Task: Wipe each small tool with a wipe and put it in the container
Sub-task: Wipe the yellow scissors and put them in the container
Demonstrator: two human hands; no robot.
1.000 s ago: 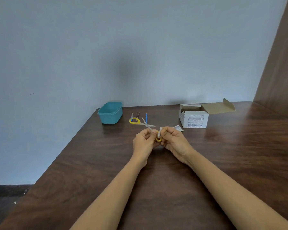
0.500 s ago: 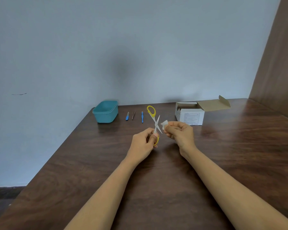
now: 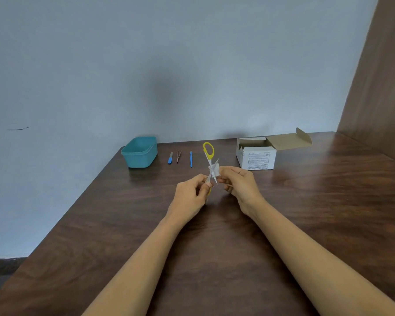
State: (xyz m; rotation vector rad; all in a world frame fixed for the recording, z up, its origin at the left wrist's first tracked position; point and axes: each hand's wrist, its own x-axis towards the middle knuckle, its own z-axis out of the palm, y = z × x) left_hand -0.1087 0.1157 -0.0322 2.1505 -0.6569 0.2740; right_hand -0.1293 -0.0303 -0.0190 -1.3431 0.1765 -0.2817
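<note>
1. Brown wood makes up our tabletop [image 3: 214, 252], and a pale blue wall [image 3: 192, 65] stands behind it.
2. Our left hand [image 3: 189, 197] pinches the low yellow handle of the scissors [image 3: 208, 151]. We hold them up above the tabletop with the blades spread open.
3. Our right hand [image 3: 240, 185] pinches a small white wipe [image 3: 216, 171] and holds it on the blades where they cross.
4. So we think we are in the middle of wiping the scissors. They are not in the container yet.
5. Far back on the left sits the teal container [image 3: 139, 153]. We see no tool in it, but we see only part of its inside.
6. Three small tools lie in a row between the container and the scissors: a short blue tool [image 3: 170, 158], thin tweezers [image 3: 178, 156] and a long blue tool [image 3: 191, 158]. None of them touches the container.
7. We think these three are waiting for their turn, so most of the job is left to do.
8. On the far right sits an open cardboard box [image 3: 255, 156]. We cannot tell what is inside it.
</note>
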